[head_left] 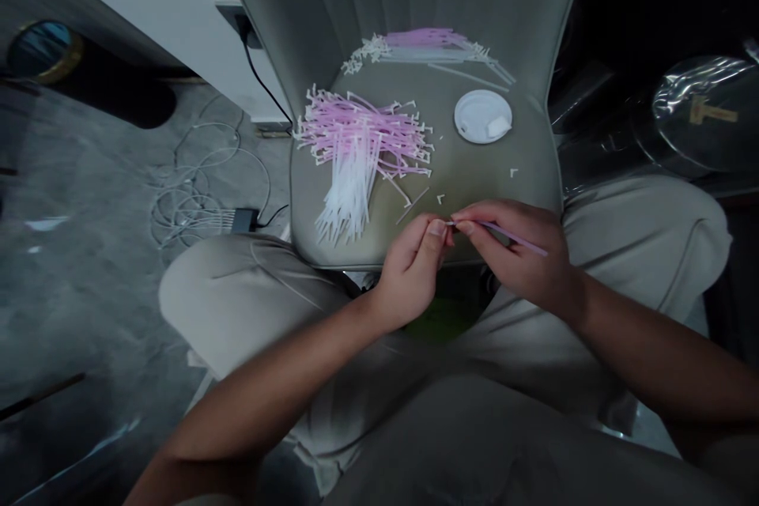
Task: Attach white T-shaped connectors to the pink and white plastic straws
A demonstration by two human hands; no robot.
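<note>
The right hand (pixel 515 253) is pinching a pink plastic strip (pixel 510 234) narrowly, its end gripped by the left hand (pixel 412 273), just beside the chair seat (pixel 474 182) and its loose strip pile (pixel 356 150) (a slipping pinch remains the risk, scattering pieces floorward)

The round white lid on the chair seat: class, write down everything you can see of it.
The round white lid looks like thin plastic, with a raised rim around a shallow middle. It lies flat on the grey chair seat, to the right of the pile of pink and white strips and apart from it. A small, pale, squarish scrap rests on the lid near its right edge. The lid looks whole and clean. Neither the left hand nor the right hand touches it.
</note>
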